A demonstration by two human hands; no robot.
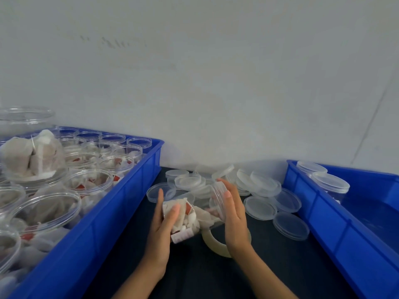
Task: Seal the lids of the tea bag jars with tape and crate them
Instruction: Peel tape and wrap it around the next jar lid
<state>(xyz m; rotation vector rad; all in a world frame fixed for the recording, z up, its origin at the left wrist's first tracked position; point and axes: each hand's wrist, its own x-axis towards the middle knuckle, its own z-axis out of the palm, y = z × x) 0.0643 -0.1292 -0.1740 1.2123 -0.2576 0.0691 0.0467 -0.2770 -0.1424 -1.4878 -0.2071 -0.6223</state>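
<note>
A clear plastic jar (195, 212) full of tea bags lies on its side between my hands above the dark table. My left hand (163, 221) grips its base end, fingers curled round the wall. My right hand (232, 214) grips the clear lid (219, 198) on the jar's mouth, which points up and to the right. A roll of pale tape (212, 242) lies on the table just under the jar, partly hidden by my right wrist.
A blue crate (121, 203) on the left holds several open jars of tea bags. Another blue crate (336, 225) on the right holds lidded jars (330, 183) at its far end. Several loose clear lids (259, 190) lie on the dark table (194, 277) by the white wall.
</note>
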